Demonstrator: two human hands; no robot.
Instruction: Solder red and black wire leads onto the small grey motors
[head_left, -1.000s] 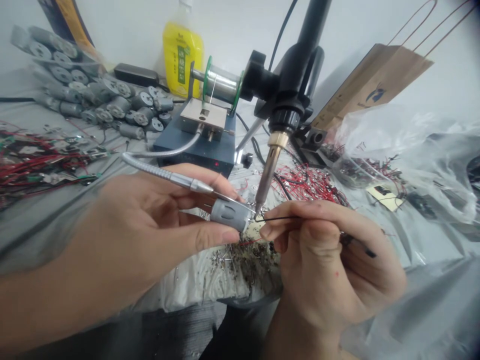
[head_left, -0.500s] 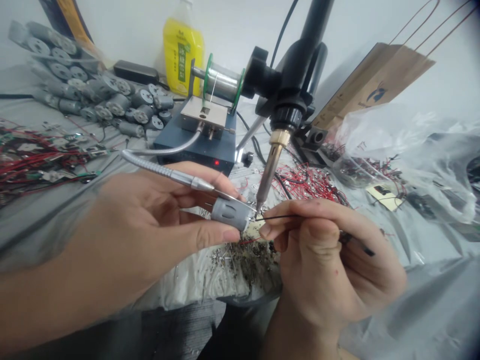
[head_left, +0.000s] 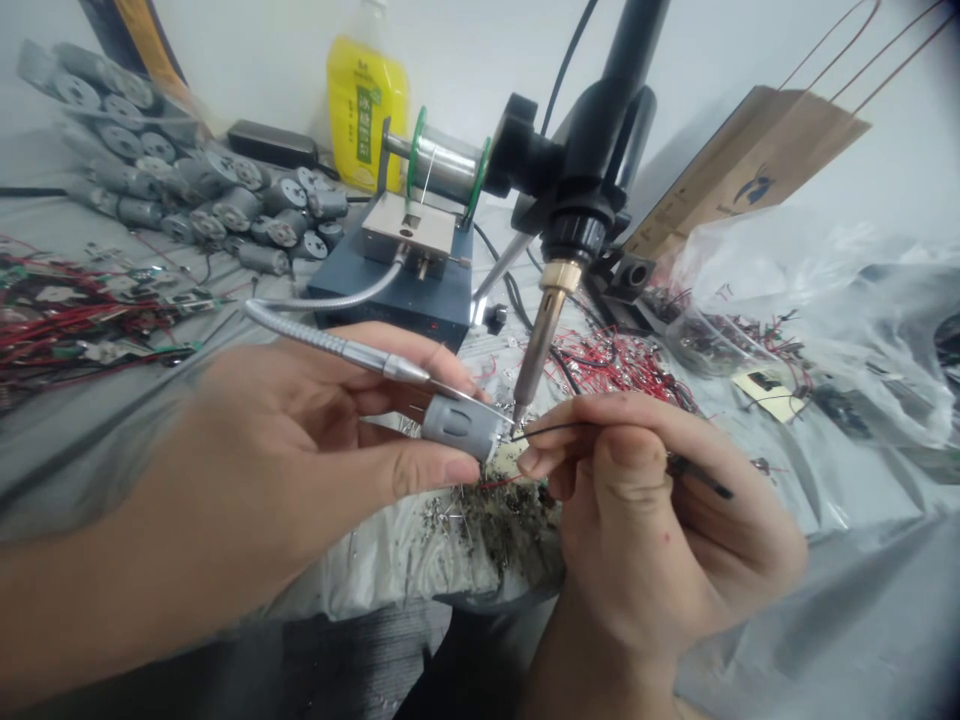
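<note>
My left hand (head_left: 285,450) is closed on a small grey motor (head_left: 457,425), held sideways between thumb and fingers. My right hand (head_left: 660,520) pinches a thin black wire (head_left: 555,430) whose end meets the motor's end. The tip of a fixed soldering iron (head_left: 534,350) points down at that joint. A flexible metal solder feed tube (head_left: 337,345) crosses above my left fingers and ends by the iron's tip. Below the joint lies a dirty pile of solder scraps (head_left: 495,510).
A blue-grey solder feeder (head_left: 397,275) with a solder spool (head_left: 442,165) stands behind. Several grey motors (head_left: 187,190) are heaped at the back left, red wired parts (head_left: 67,320) at left, more red wires (head_left: 615,365) and plastic bags (head_left: 810,310) at right. A yellow bottle (head_left: 366,105) and paper bag (head_left: 750,170) stand behind.
My right hand has shifted slightly left and up, and the black wire now bends a little toward the motor end. My left hand and the motor have barely moved.
</note>
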